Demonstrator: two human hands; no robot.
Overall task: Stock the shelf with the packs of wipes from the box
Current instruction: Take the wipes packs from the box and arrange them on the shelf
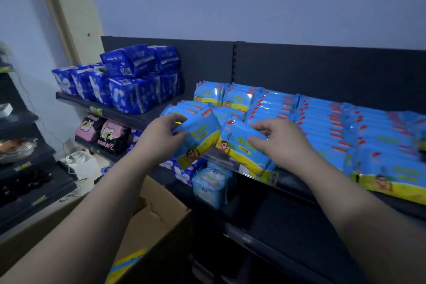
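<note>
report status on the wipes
Left hand grips one pack, right hand grips a second pack. Both at the shelf front edge, beside the stocked rows. Nothing blocking.

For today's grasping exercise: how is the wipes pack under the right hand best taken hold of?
Probably its right long edge, from above-right: the wipes pack lies flat and tilted over the shelf lip, with another pack close on its left. The right hand pinches it there.

Dim, bluish cast, soft blur throughout, faint glare on packs (272, 108) beyond fingers (259, 127), deep shadow below them, edges bowed
</note>
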